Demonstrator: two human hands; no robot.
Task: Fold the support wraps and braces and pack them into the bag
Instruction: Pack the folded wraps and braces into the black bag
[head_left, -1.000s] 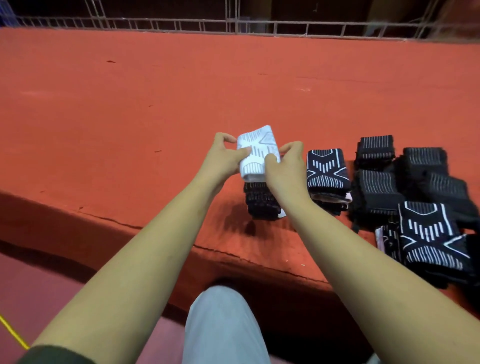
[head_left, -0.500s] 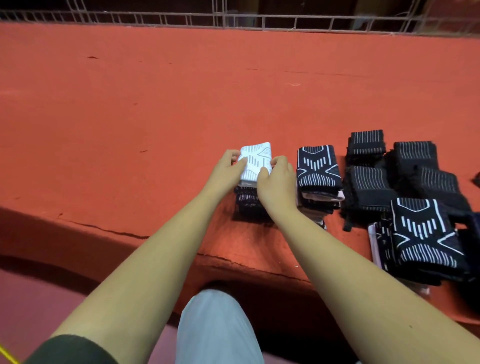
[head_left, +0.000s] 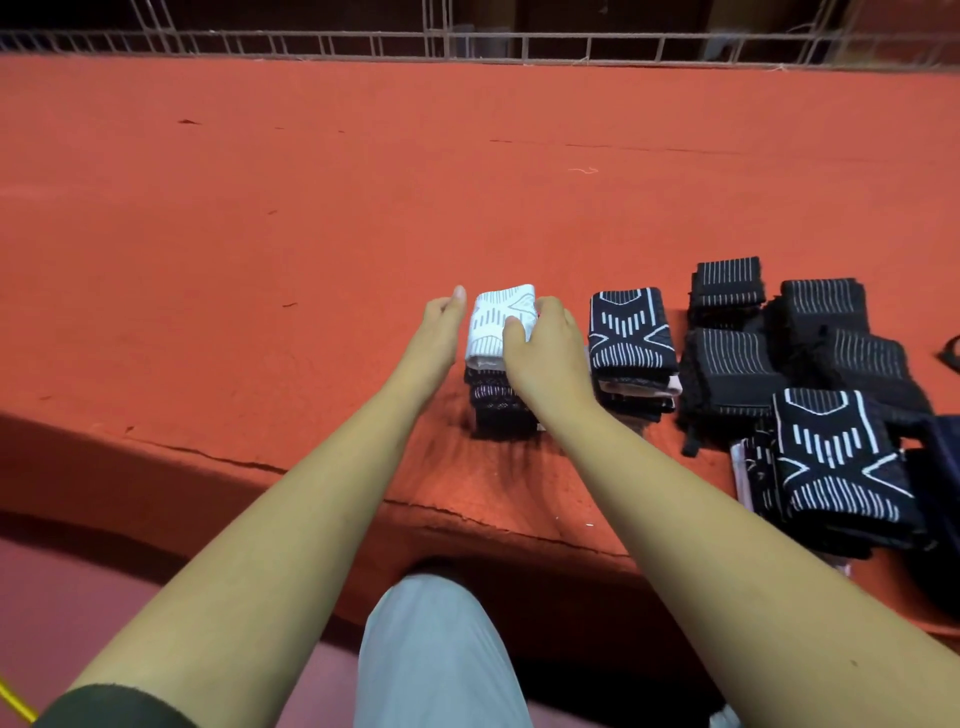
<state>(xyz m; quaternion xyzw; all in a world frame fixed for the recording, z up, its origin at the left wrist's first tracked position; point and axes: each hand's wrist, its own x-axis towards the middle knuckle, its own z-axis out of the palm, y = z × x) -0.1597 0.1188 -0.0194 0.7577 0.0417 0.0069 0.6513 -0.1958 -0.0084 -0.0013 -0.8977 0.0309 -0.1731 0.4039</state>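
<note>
A folded white wrap (head_left: 493, 322) with grey line patterns lies on top of a short stack of dark folded wraps (head_left: 498, 408) on the red platform (head_left: 311, 234). My right hand (head_left: 545, 358) grips the white wrap's right side, thumb on its top. My left hand (head_left: 436, 338) is flat against the wrap's left side, fingers straight and holding nothing. To the right stands a second stack topped by a black wrap with white lines (head_left: 631, 332). Another patterned black wrap (head_left: 836, 457) tops a pile at the front right.
Several black striped braces (head_left: 727, 280) lie bunched at the right, behind the front pile. A dark navy item (head_left: 943, 467) is cut off by the right edge. The platform's cracked front edge (head_left: 467, 514) runs above my grey-trousered knee (head_left: 436, 649). A metal railing (head_left: 467, 47) borders the far side.
The white wrap, held up in both hands a second ago, has come down onto the dark stack. My left hand has let go and opened beside it.
</note>
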